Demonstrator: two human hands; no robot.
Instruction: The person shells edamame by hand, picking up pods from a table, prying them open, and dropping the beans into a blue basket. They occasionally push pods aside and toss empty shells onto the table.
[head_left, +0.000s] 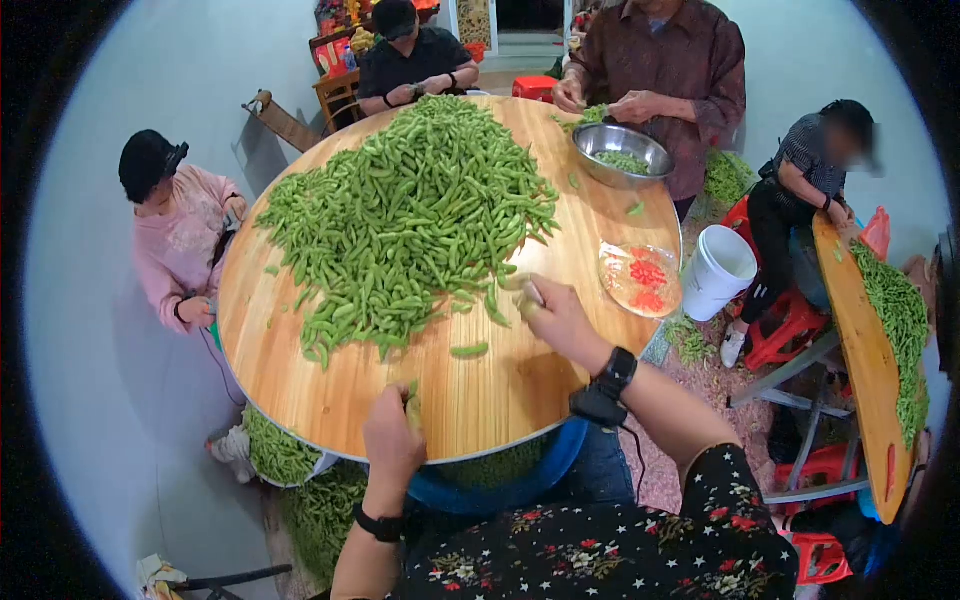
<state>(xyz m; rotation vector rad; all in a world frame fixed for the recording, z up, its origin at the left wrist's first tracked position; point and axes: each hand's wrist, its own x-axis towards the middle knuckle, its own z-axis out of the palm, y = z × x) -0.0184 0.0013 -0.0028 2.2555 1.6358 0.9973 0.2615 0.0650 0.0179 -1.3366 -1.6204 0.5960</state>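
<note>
Left hand (392, 440): sits at the near edge of the round wooden table (300, 380), wrist bent upward, knuckles toward the wearer. Its fingers are closed on a single green pod (412, 398) held upright just above the rim.

Heap of soybean pods (410, 210): fills the far left and centre of the table, and a stray pod (469, 350) lies apart on the bare wood between the two hands.

Right hand (556, 318): stretched forward to the heap's near right fringe, forearm raised off the table and palm turned left. The fingers are pinched shut on a small pale item (530, 294), which is too small to identify.

Judgement: the work goes best one pod at a time. Draw pods from the heap's loose fringe and keep the held pod over the table so nothing drops past the edge.
</note>
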